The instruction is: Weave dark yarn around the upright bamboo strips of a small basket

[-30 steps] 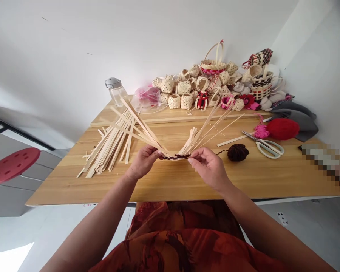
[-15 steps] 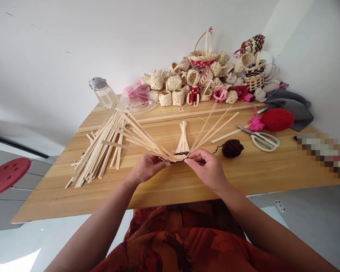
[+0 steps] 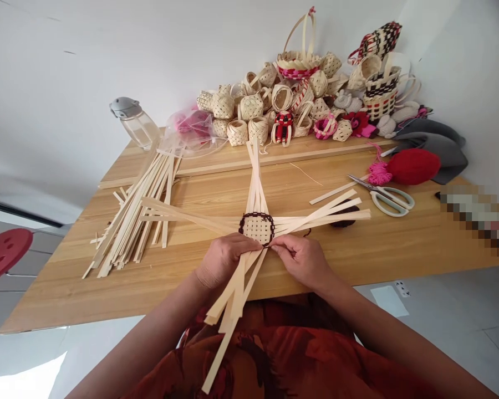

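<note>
A small woven base of pale strips, edged with dark yarn, lies flat above the wooden table. Loose strip ends fan out from it left, right, away from me and toward my lap. My left hand grips its near left edge with the fingers curled over the strips. My right hand pinches its near right edge at the dark yarn. A dark yarn ball lies just right of the base, partly hidden by strips.
A bundle of loose pale strips lies at the left. Scissors, a red yarn ball and a pink tassel sit at the right. Several small woven baskets are piled at the back, with a clear bottle beside them. A red stool stands at the far left.
The woven base has been tipped from edge-on to flat, so its face shows. Its strips now spread in all directions. Both hands have shifted slightly toward me, and the camera has tilted down.
</note>
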`<state>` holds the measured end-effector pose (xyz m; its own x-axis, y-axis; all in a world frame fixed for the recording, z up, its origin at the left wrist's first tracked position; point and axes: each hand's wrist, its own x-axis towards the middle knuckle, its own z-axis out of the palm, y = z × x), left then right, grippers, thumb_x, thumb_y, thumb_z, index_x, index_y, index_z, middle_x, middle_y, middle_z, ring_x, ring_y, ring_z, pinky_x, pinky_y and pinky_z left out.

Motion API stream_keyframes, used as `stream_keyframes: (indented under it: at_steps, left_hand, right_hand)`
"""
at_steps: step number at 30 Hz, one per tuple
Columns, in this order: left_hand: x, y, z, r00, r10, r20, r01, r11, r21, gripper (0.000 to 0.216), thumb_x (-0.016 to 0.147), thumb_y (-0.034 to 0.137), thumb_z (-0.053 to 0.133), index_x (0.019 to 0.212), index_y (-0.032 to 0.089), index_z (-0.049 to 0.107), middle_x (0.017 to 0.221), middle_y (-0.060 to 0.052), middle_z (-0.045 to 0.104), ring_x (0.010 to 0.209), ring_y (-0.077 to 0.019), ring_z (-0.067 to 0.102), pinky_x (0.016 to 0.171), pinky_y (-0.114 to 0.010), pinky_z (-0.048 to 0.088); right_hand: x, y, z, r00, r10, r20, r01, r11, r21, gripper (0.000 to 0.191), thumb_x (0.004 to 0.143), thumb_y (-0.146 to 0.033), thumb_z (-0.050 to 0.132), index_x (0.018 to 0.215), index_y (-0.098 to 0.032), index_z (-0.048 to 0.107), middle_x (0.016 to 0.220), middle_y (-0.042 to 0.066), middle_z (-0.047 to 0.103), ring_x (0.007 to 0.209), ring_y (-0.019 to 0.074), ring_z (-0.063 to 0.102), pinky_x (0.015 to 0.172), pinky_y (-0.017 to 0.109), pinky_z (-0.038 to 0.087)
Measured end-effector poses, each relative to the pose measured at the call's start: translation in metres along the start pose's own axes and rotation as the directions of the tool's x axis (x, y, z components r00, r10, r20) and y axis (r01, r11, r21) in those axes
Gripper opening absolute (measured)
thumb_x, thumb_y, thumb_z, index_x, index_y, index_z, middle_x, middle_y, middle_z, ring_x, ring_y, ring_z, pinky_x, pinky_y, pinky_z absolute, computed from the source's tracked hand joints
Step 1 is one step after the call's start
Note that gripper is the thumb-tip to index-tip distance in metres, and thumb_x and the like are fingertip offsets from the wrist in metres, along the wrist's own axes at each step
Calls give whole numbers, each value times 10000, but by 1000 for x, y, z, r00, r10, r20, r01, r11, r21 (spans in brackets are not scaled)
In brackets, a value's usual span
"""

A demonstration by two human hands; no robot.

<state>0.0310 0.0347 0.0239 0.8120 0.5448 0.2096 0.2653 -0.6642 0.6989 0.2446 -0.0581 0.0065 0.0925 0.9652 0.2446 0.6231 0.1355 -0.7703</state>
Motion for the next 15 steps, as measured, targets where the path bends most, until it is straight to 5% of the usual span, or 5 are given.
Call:
stream_keyframes:
  at_steps: [6,11,15]
  left_hand:
    - [-3,-8,-2,999,-34,-40,29,991,-132,318,856,418,660,1081,224,775,1082,-109,757,1000,-260,698,922,-389,534]
    - [-1,-4,-8,928,-328,-175,273,920,-281,213,865,374,687,959,208,782,981,-85,772,922,-232,714,862,-335,546]
    - [5,-3,-21,909,-321,-267,175,873,-455,353,806,353,771,1094,156,713,896,-79,770,857,-209,713,846,-317,548]
  right_hand:
    - [-2,1,0,999,-33,-29,34,999,37,123,918,-224,638,915,-244,760,882,4,782,777,181,712,728,286,511]
    - [-2,-5,1,991,-119,-62,121,992,26,133,928,-255,621,920,-238,752,822,45,752,764,199,683,744,320,518]
    - [5,-10,-5,994,63,-87,-42,975,217,114,894,-313,667,940,-218,710,842,53,744,741,186,677,686,304,521]
